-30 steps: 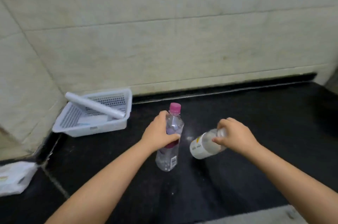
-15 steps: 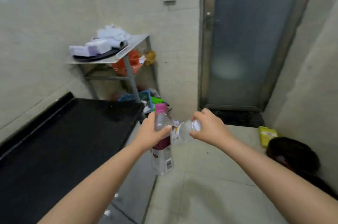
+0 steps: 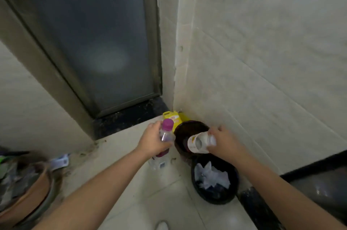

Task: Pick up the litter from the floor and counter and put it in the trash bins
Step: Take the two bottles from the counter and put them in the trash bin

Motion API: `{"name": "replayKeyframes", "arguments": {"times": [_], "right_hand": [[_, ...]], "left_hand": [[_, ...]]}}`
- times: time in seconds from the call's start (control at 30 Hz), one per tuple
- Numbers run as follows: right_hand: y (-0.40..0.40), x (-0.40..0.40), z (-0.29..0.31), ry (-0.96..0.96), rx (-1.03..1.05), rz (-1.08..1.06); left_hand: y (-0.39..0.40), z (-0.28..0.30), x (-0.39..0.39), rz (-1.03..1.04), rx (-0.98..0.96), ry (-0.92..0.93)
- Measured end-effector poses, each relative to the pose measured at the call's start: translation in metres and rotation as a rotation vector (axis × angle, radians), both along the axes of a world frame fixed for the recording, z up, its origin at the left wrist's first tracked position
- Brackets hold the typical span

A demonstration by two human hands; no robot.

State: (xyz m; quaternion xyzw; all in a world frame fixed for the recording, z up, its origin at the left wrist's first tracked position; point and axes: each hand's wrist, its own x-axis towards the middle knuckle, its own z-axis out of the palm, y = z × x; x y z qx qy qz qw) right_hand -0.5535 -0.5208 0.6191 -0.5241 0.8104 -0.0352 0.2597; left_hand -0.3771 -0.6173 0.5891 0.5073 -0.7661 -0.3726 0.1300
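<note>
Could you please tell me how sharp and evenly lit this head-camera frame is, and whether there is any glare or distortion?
Head view: soft throughout; the left-edge clutter is most smeared; wide-angle bending tilts the door frame; a pale glare patch sits on the frosted glass door; glints mark the floor tiles; the nearer bin interior is dark.

Left hand (image 3: 153, 142), right hand (image 3: 224, 142) clenched, outstretched.
</note>
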Motion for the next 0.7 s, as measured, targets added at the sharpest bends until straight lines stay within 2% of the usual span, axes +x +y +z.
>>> {"name": "replayKeyframes", "arguments": {"times": [0.13, 0.23, 0.33, 0.5, 0.7], "right_hand": [[-0.034, -0.067, -0.045, -0.04, 0.153, -0.16], [-0.067, -0.109, -0.092, -0.106, 0.204, -0.249], [-0.101, -0.138, -0.154, -0.205, 0.25, -0.31], [-0.141, -0.161, -0.272, -0.325, 0.315, -0.436], [-0.171, -0.178, -0.406, -0.345, 0.373, -0.477]], "left_hand": [[-0.052, -0.038, -0.075, -0.156, -0.024, -0.04], [-0.088, -0.09, -0.124, -0.283, 0.006, -0.103], [-0.116, -0.147, -0.163, -0.394, -0.18, -0.19], [-0.148, -0.267, -0.196, -0.624, -0.302, -0.218], [-0.172, -0.421, -0.213, -0.902, -0.381, -0.379]]}}
